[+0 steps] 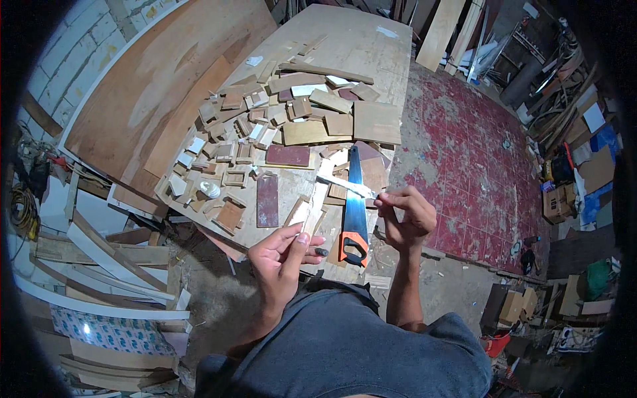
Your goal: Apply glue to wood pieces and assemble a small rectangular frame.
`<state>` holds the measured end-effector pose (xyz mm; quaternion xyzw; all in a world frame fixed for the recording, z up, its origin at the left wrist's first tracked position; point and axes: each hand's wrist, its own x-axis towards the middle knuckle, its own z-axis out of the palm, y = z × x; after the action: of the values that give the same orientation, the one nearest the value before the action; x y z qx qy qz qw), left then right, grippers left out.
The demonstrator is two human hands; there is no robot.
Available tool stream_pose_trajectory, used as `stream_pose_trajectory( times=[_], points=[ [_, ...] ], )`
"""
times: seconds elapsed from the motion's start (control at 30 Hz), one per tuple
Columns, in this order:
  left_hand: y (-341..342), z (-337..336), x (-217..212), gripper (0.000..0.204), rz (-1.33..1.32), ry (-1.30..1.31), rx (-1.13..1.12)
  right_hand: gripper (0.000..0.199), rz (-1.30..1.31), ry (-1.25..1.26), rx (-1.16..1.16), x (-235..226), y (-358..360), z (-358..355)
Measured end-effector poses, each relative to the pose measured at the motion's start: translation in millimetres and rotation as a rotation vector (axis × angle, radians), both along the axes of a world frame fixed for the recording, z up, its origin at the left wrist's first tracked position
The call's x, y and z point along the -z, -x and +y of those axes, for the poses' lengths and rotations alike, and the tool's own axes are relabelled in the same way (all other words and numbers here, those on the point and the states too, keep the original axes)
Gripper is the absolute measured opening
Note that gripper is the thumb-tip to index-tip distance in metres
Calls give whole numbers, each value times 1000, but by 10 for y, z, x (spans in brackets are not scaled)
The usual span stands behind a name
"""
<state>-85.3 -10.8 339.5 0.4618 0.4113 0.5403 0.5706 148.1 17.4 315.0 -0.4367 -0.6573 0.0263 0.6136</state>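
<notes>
My left hand point(282, 262) is at the table's near edge, its thumb and index finger pinched on a thin pale strip point(312, 222). A dark patch or small dark thing shows at one of its fingertips; I cannot tell which. To the right, my right hand point(406, 215) pinches the end of a narrow strip smeared with white point(348, 185). That strip points left and crosses over the blade of a handsaw point(353, 219) with an orange and black handle. The saw lies on the table between my hands, handle toward me.
Wood offcuts and small wooden box shapes point(235, 178) cover the middle and left of the table point(352, 33). Dark red blocks point(267, 201) and a white bulb-like thing point(210, 190) lie nearby. Plywood sheets point(159, 79) lean at left. Red tiled floor point(464, 146) extends right.
</notes>
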Motion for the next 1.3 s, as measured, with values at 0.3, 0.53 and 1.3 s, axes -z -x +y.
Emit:
stream_pose_trajectory(
  times=[0.3,0.53,1.3],
  points=[
    [136,-120,21,25,-50,4,-36,14,19,87,-160,-47,195,-247],
    [337,-271,-415,45,150,-177,138,11,225,-24,-7,92,-46,-455],
    [184,-1140,-1996,19,903,-1066,196,2,685,-187,103,46,-571,-1393]
  ],
)
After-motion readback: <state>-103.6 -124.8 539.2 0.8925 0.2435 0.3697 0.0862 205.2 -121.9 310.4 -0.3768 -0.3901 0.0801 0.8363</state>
